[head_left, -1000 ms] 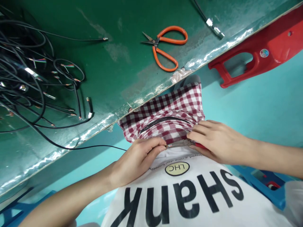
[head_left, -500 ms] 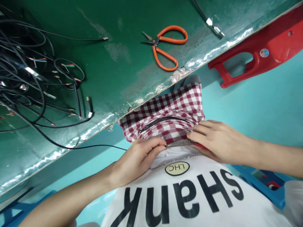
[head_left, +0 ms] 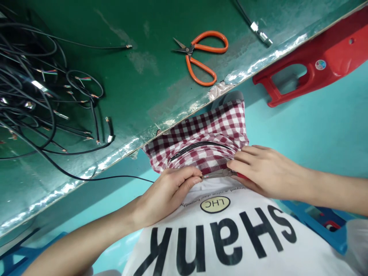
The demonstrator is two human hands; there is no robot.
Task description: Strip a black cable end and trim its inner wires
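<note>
Between thumb and forefinger, my left hand [head_left: 169,193] pinches the end of a black cable [head_left: 115,177] that trails back to the table. My right hand [head_left: 261,170] is closed around red-handled pliers [head_left: 221,174]. The pliers' narrow metal jaws point left and meet the cable end at my left fingertips. Exactly what the jaw tips grip is too small to make out. Both hands are in front of my shirt, just over a red-and-white checked cloth [head_left: 201,134] with a black zip.
On the green table [head_left: 138,103], a tangle of black cables [head_left: 34,96] with bare wire ends lies at left. Orange-handled scissors [head_left: 189,50] lie open near the edge. A cable with a metal connector [head_left: 263,36] is farther right. A red plastic stool [head_left: 313,61] stands beyond the edge.
</note>
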